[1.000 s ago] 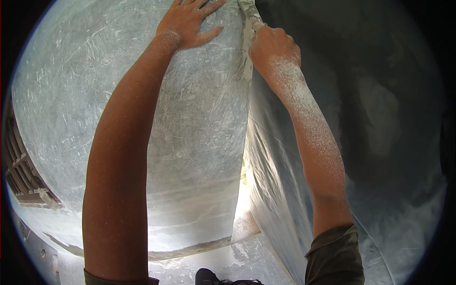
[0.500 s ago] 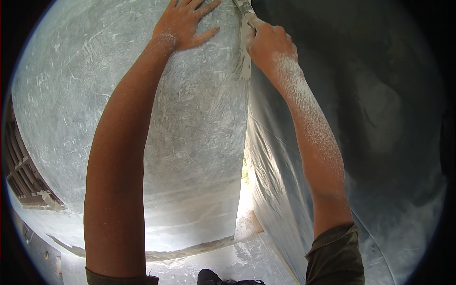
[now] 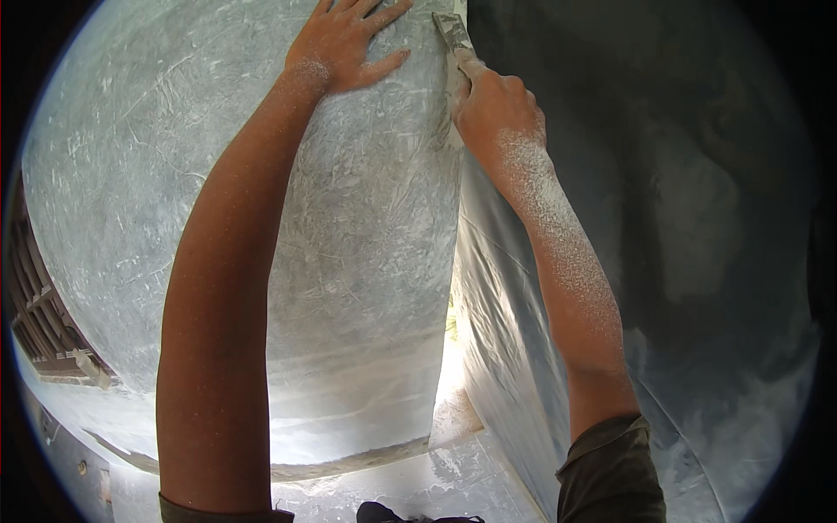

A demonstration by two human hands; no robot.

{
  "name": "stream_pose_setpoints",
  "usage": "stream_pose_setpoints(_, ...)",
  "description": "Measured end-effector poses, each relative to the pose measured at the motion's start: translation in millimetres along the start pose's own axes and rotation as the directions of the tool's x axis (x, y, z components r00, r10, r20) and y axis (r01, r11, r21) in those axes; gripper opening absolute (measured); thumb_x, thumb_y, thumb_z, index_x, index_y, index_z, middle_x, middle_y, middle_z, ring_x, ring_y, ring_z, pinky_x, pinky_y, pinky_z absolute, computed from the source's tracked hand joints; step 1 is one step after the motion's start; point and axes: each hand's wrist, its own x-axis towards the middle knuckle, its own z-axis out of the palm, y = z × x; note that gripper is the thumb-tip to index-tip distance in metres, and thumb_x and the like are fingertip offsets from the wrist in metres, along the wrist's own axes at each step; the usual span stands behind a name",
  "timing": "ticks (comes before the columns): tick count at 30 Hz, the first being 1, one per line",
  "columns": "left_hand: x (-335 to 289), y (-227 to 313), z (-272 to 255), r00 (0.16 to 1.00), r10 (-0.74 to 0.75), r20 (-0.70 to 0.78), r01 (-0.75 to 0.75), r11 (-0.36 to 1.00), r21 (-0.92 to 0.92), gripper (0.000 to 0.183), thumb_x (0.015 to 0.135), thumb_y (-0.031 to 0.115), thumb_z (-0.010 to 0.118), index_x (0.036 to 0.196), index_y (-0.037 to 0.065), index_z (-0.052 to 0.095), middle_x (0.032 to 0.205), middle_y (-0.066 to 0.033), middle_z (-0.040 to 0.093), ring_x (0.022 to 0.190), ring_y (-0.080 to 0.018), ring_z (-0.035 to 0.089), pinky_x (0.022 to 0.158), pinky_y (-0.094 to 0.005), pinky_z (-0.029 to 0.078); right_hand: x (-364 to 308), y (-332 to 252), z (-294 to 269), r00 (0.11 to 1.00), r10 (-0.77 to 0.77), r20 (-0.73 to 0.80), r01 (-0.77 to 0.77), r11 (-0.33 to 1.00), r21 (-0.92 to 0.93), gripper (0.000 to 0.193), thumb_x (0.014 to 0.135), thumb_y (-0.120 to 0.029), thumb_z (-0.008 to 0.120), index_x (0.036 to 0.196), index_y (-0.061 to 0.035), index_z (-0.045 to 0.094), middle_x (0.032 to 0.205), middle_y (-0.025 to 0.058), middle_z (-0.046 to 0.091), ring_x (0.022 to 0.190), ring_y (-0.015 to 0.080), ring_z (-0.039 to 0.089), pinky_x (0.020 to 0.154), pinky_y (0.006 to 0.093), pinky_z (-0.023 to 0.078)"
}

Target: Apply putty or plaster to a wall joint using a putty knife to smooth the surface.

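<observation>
A grey plastered wall (image 3: 366, 261) with pale scuffs fills the left and middle of the view. My left hand (image 3: 344, 48) lies on it near the top, fingers spread, holding nothing. To its right, my right hand (image 3: 501, 113) is wrapped round the handle of a putty knife (image 3: 452, 31). The blade points up and lies at the wall's right edge, where a whitish strip runs down. White dust coats my right wrist and forearm. Some of the handle is hidden inside my fist.
Dark plastic sheeting (image 3: 697, 227) hangs to the right, its shinier folds (image 3: 506, 331) reaching toward the floor. Bright light shows through a gap beside the wall's edge. A brown slatted grille (image 3: 44, 305) is at far left. A black shoe (image 3: 379, 512) stands on the grey floor (image 3: 349, 501).
My right hand and the putty knife have shifted slightly down, so more of the blade shows. My left hand stays flat on the wall, nearly in the same place.
</observation>
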Motion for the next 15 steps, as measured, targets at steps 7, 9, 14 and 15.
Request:
stream_pose_setpoints(7, -2.4, -25.5, 33.3, 0.963, 0.121, -0.240, -0.155, 0.979, -0.129, 0.080, 0.090, 0.057, 0.054, 0.153, 0.010, 0.040, 0.163, -0.0180, 0.028, 0.152, -0.0333, 0.020, 0.124, -0.0509, 0.012, 24.5, -7.7, -2.6, 0.989, -0.086, -0.117, 0.097, 0.991, 0.089, 0.040, 0.100, -0.027, 0.051, 0.139, -0.0215, 0.059, 0.111, 0.0221, 0.071, 0.107, 0.0437, 0.066, 0.096, 0.0525, 0.053)
stream_pose_setpoints(9, -0.9, -24.4, 36.1, 0.833, 0.206, -0.513, -0.358, 0.908, -0.218, 0.080, 0.090, 0.057, 0.054, 0.153, 0.009, 0.040, 0.162, -0.0180, 0.029, 0.152, -0.0332, 0.020, 0.124, -0.0509, 0.012, 6.0, -7.1, 1.0, 0.999, -0.048, -0.016, 0.049, 0.999, 0.021, 0.040, 0.100, -0.027, 0.052, 0.138, -0.0210, 0.060, 0.112, 0.0218, 0.071, 0.107, 0.0431, 0.066, 0.096, 0.0525, 0.053)
stream_pose_setpoints(14, 1.0, 0.4, -4.9, 1.000, -0.003, -0.001, 0.003, 1.000, -0.007, 0.080, 0.088, 0.055, 0.057, 0.153, 0.009, 0.041, 0.162, -0.0175, 0.030, 0.152, -0.0331, 0.021, 0.124, -0.0505, 0.013, 30.8, 0.7, -0.9, 0.993, -0.064, -0.101, 0.073, 0.993, 0.095, 0.040, 0.099, -0.026, 0.052, 0.138, -0.0209, 0.060, 0.111, 0.0214, 0.071, 0.106, 0.0427, 0.067, 0.096, 0.0522, 0.053)
stream_pose_setpoints(15, 0.6, 0.3, -5.1, 1.000, -0.003, -0.001, 0.003, 1.000, -0.004, 0.080, 0.088, 0.055, 0.057, 0.153, 0.009, 0.041, 0.162, -0.0175, 0.030, 0.152, -0.0331, 0.021, 0.124, -0.0505, 0.013, 37.7, -0.4, -2.9, 0.987, -0.084, -0.135, 0.102, 0.985, 0.139, 0.040, 0.099, -0.026, 0.053, 0.138, -0.0211, 0.060, 0.110, 0.0213, 0.071, 0.106, 0.0426, 0.067, 0.096, 0.0520, 0.053)
